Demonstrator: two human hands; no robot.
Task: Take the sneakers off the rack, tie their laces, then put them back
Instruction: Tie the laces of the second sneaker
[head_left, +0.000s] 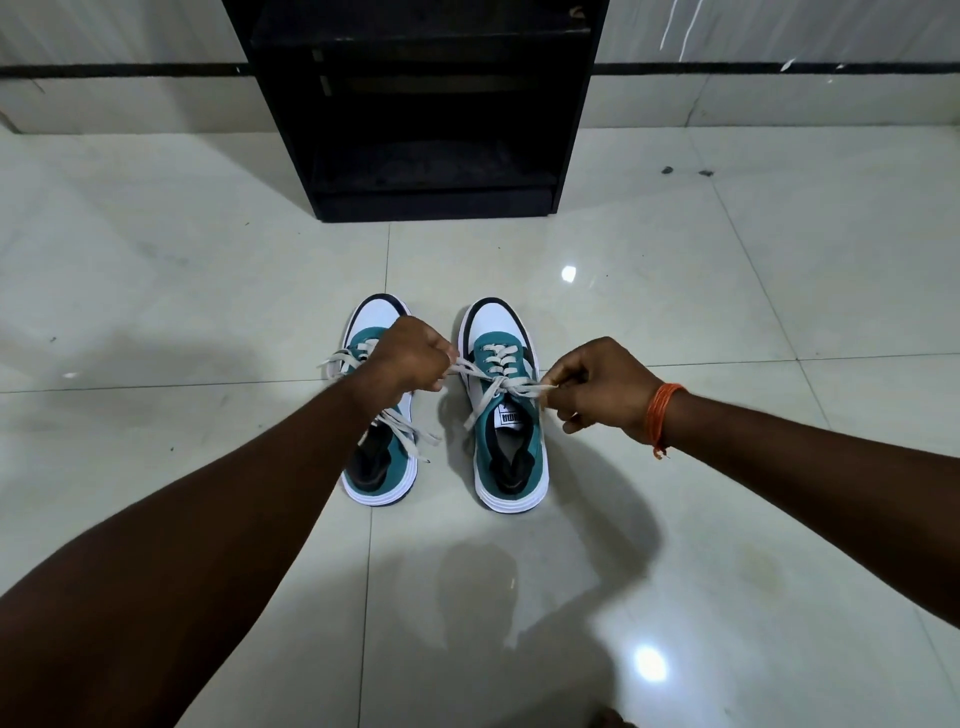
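Observation:
Two teal, white and black sneakers stand side by side on the floor, toes pointing away from me. The right sneaker (511, 441) has pale laces (496, 382) crossed into a knot over its tongue. My left hand (413, 356) is closed on one lace end, pulling it to the left. My right hand (602, 387), with an orange thread around the wrist, pinches the other lace end and pulls it to the right. My left forearm partly covers the left sneaker (382, 467), whose laces (405, 434) lie loose.
A black shoe rack (436, 130) with dark shelves stands against the wall beyond the sneakers. Glossy pale floor tiles (675, 291) surround the shoes, with small dark specks at the far right.

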